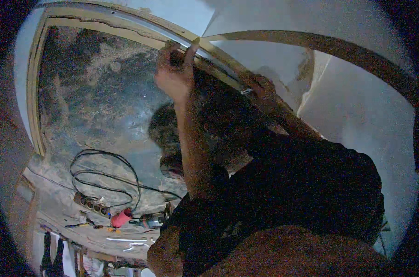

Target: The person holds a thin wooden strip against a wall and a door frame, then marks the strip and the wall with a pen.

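My left hand (175, 76) is raised to the long light wooden edge (126, 31) at the top. Its thumb and fingers are bent around a thin, shiny metal strip (142, 24) running along the wood. Farther right along the same edge is my right hand (263, 94), dim and partly in shadow. Its fingers are curled, and a small pale piece (246, 91) sticks out beside them. What they close on is hidden. Inside the wooden edge lies a dark, dusty, shiny panel (98, 87).
Below the panel lie a looped black cable (138, 180), a socket strip (93, 205), a red cup-shaped thing (121, 218) and what looks like a power tool (152, 219). A curved brown band (306, 39) crosses the pale surface at the upper right.
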The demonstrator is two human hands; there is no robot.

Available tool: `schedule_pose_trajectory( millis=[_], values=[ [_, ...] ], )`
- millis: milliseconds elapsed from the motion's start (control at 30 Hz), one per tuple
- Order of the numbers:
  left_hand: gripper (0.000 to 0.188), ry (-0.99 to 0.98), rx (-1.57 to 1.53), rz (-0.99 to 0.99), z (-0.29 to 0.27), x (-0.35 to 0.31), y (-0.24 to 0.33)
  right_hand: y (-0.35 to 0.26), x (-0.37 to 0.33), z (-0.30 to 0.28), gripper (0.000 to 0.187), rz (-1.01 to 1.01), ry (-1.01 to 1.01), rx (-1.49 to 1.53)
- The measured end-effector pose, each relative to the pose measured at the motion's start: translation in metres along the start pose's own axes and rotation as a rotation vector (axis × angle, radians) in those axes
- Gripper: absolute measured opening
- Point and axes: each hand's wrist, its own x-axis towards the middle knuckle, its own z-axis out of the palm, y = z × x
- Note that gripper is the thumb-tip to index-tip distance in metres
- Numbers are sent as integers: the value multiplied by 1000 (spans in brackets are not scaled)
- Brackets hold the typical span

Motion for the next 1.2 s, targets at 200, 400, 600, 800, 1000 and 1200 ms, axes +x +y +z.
schedule_pose_trajectory(
  millis=[200,400,600,800,1000,1200],
  values=[
    [55,71,-57,40,14,-2,-9,0,-4,0,47,155,-60,-128],
    [59,-11,82,110,9,-5,-4,-22,4,-11,53,152,68,-26],
    [66,42,324,384,6,0,-6,-25,11,-17,55,226,58,-15],
    [89,-92,365,428,7,-19,-6,-35,19,-23,53,196,115,-43],
    [104,-145,385,406,14,-33,-10,-32,18,-22,50,130,118,-89],
    [110,-209,443,306,21,-37,5,-18,18,-16,49,1,141,-197]
  ],
)
